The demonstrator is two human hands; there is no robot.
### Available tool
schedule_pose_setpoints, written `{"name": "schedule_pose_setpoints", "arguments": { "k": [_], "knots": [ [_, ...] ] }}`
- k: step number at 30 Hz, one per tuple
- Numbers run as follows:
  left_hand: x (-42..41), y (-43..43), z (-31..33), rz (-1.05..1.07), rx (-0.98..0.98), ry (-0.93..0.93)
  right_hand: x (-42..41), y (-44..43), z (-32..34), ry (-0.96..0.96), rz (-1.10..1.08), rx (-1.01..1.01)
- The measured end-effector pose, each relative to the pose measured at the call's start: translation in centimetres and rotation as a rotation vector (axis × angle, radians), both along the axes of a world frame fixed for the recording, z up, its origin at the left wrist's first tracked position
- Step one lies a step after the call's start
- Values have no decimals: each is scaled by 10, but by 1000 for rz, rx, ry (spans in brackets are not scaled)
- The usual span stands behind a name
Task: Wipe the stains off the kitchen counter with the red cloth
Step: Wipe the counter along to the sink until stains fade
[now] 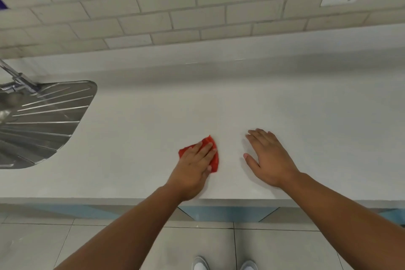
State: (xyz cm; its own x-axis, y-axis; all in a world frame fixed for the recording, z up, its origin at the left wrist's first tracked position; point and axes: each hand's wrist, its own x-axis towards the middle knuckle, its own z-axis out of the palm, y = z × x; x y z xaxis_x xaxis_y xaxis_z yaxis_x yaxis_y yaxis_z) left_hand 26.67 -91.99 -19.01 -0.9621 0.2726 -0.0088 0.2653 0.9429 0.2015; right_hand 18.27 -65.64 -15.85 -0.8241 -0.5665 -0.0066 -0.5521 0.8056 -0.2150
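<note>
Wiping underway: left hand (195,166) flat, pressing red cloth (213,155) near counter (306,105) front edge; right hand (268,156) open, empty, resting beside. No stains visible; can't tell what's left.

Both forearms are bare from the lower frame edge up to the wrists, with no sleeves, watch or rings visible. The left hand (192,169) and right hand (268,158) are ungloved. At bottom centre, two pale grey-white shoes (225,265) show.
</note>
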Motion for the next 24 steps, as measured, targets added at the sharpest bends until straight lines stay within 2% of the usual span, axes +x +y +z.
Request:
{"name": "schedule_pose_setpoints", "arguments": {
  "k": [2,4,6,8,10,14,16,19,21,24],
  "knots": [
    [14,-41,-5,31,-35,8,4,1,1,-1,-6,-6],
    [14,-74,-4,206,-53,-18,10,3,1,-4,-20,-2],
    [3,-79,0,386,-47,-63,17,6,0,-2,-45,3],
    [-15,-58,4,468,-67,-49,23,7,-1,-1,-70,12],
    [-27,-25,8,433,-61,-49,29,7,-3,-10,-83,17],
    [-21,40,10,192,-69,-97,36,2,-9,-16,-100,14],
    [-2,44,7,89,-84,-101,39,-1,-11,-10,-103,17],
    [30,5,-2,-12,-40,-48,42,-6,-11,-8,-96,15],
    [46,-38,-4,25,-18,-26,45,-7,-11,-6,-102,10],
    [66,-88,-4,228,-39,-5,51,-2,-10,6,-120,6]
  ]
}}
